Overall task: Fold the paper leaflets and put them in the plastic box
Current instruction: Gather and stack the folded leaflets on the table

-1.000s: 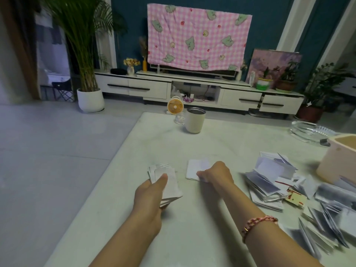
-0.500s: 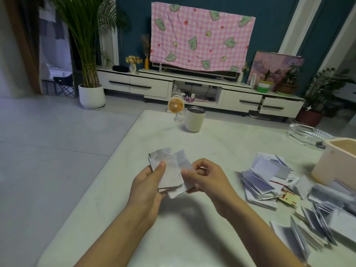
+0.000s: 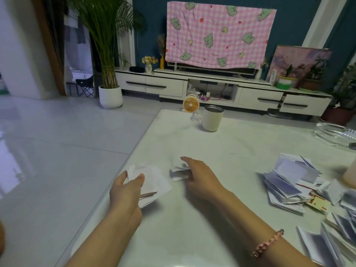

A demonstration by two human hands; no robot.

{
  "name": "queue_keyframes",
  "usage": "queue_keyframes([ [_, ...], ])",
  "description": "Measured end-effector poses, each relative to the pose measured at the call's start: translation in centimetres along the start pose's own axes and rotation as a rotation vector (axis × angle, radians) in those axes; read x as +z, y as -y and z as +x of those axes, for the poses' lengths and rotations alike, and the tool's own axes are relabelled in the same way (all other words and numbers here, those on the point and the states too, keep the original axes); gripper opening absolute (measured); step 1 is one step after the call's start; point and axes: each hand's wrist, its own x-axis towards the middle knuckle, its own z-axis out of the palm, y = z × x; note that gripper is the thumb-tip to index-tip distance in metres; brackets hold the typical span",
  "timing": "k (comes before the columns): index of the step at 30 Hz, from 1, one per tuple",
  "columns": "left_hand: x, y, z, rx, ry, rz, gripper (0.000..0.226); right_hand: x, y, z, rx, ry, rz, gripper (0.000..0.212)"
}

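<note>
My left hand (image 3: 126,191) grips a stack of folded white leaflets (image 3: 154,183) just above the table (image 3: 192,237), thumb on top. My right hand (image 3: 201,177) reaches forward beside it, fingers stretched out over one small folded leaflet (image 3: 178,172) lying on the table; the image is blurred there. A loose pile of unfolded leaflets (image 3: 289,182) spreads over the right side of the table. Only a blurred beige sliver of the plastic box (image 3: 350,175) shows at the right edge.
A cream cup (image 3: 212,118) stands at the table's far side, and a clear glass dish (image 3: 335,133) lies at the far right. The table's left edge runs close to my left hand, with bare floor beyond. A small orange fan (image 3: 190,105) stands past the table.
My right hand carried a leaflet to the stack in my left hand, then moved away to the right and forward onto another leaflet. The left hand has lowered slightly with the stack.
</note>
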Motion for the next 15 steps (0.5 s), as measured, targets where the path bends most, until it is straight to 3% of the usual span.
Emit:
queue_keyframes([
  [2,0.0,-0.2,-0.1,-0.04,0.003,-0.006,0.047,1.0,0.0,0.9,0.009,-0.04,0.038,0.047],
  [4,-0.1,-0.4,0.0,-0.085,0.032,-0.018,0.031,1.7,0.2,1.5,-0.009,-0.115,-0.016,0.03],
  [7,0.0,-0.9,-0.2,-0.162,0.079,-0.057,0.012,1.7,0.7,1.6,0.041,-0.215,-0.006,0.022],
  [12,1.1,-0.9,-0.5,-0.144,0.079,-0.07,0.007,-0.8,2.1,0.0,0.322,-0.41,0.742,0.019],
  [15,2.1,-0.3,-0.5,-0.081,0.092,-0.046,0.01,-3.2,2.9,-1.9,0.433,-0.393,1.05,0.023],
])
